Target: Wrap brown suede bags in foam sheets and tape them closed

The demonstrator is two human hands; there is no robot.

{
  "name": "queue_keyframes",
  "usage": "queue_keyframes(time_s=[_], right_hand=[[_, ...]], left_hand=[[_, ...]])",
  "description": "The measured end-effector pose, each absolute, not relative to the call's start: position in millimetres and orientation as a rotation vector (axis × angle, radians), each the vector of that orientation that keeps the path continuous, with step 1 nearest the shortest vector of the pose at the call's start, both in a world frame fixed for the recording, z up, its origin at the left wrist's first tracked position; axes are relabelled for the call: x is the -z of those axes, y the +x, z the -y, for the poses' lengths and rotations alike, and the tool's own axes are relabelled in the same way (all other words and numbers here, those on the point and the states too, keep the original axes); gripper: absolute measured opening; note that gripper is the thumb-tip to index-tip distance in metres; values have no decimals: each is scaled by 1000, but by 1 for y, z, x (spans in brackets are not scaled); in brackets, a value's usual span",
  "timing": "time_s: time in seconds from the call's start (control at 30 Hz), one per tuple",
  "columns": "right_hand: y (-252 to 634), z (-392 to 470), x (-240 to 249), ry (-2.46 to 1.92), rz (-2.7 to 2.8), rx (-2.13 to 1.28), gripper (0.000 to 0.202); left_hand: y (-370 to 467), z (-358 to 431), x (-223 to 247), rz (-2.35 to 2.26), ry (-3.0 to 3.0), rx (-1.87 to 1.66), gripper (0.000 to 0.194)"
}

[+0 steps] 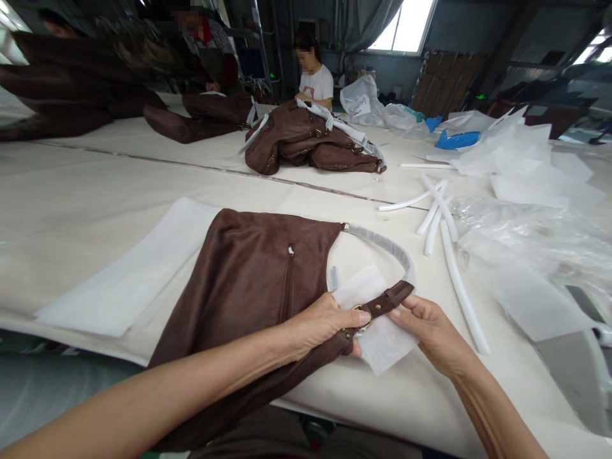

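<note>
Both forearms reach in from the near edge, converging. Left hand [325, 322], thumb on top, grips the strap [382, 305] at its ring; right hand [433, 325] pinches it further along, tissue paper [388, 347] between them. Brown bag [253, 268] lies flat, left, on the table [157, 175]. Beyond: another bag [291, 137].
</note>
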State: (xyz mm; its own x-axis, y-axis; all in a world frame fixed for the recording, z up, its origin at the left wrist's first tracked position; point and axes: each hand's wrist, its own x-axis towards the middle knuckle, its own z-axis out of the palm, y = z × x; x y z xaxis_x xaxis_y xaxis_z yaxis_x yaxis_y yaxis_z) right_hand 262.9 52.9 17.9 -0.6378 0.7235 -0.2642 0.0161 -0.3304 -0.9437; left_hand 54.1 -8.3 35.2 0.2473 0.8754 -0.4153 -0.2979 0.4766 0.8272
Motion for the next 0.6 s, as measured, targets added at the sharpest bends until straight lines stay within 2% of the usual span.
queue_keyframes(time_s=[0.07,0.17,0.27,0.33,0.47,0.6], right_hand=[[278,-40,-12,-1003,1486,-1794,36],[299,-22,4,-1004,1749,-1265,40],[305,-13,13,-859,2112,-653,54],[301,-16,10,-713,2225,-402,55],[285,-31,-14,-552,2308,-304,37],[268,-43,-30,-679,2316,-436,5]], left_hand=[[53,8,-34,-1006,693,-897,43],[52,6,-31,-966,703,-889,42],[52,6,-30,-934,717,-867,44],[53,6,-31,-934,738,-872,44],[58,7,-36,-931,870,-904,37],[64,8,-37,-997,944,-859,41]])
